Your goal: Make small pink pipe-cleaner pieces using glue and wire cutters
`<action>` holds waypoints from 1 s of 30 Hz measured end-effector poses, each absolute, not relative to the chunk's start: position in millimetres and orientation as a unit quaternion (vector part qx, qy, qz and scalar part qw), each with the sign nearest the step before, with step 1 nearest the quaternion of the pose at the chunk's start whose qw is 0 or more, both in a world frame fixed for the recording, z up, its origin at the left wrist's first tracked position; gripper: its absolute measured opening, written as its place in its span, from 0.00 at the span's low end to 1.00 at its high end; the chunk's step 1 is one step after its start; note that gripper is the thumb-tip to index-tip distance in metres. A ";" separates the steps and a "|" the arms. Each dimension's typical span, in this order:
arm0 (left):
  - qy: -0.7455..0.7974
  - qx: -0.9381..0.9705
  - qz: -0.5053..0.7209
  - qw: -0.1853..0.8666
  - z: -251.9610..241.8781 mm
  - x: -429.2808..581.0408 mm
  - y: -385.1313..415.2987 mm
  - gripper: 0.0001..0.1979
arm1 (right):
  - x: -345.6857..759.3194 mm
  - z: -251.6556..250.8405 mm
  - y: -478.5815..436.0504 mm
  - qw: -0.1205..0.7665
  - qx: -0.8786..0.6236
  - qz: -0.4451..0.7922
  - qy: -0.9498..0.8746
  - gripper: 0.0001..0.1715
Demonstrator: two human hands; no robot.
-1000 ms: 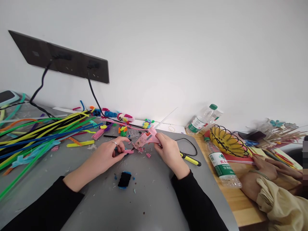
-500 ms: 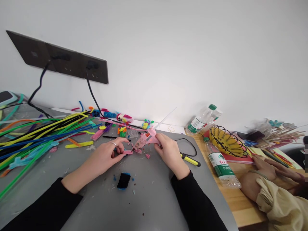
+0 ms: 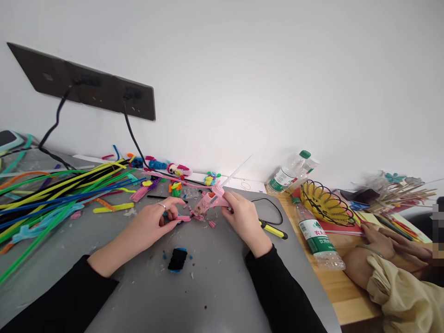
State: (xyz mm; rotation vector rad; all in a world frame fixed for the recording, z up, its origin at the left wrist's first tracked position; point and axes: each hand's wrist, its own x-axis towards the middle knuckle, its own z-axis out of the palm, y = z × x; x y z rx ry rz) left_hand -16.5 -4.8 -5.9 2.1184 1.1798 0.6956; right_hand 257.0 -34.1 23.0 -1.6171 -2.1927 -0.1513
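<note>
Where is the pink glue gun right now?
In the head view, just below the centre: the glue gun is in the right hand, its nozzle close to the pink piece in the left hand.

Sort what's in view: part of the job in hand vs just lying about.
In the job:
- pink glue gun, gripped in the right hand
- clear stick in its back
- small pink piece, pinched in the left hand

Apparently lying about:
- yellow cutter
- yellow basket
- bottle nearest the camera
- black-and-blue fuzzy piece, though it may belong
</note>
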 end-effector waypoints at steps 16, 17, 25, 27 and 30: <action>0.447 0.797 0.275 0.300 -3.6 -17.5 -6.0 0.20 | 273.8 6.2 -26.0 0.265 -0.742 -0.083 -0.610 0.11; 0.445 0.796 0.274 0.305 -2.8 -16.8 -6.5 0.21 | 275.0 3.3 -25.0 0.263 -0.747 -0.082 -0.605 0.11; 0.443 0.791 0.281 0.315 -0.7 -14.9 -8.4 0.20 | 280.9 -11.6 -22.5 0.229 -0.743 -0.130 -0.616 0.10; 0.442 0.791 0.282 0.314 -1.3 -15.6 -8.4 0.19 | 278.8 -5.6 -24.7 0.210 -0.746 -0.146 -0.615 0.10; 0.445 0.792 0.285 0.306 -2.4 -16.8 -7.6 0.20 | 270.9 9.0 -28.3 0.265 -0.701 -0.123 -0.650 0.09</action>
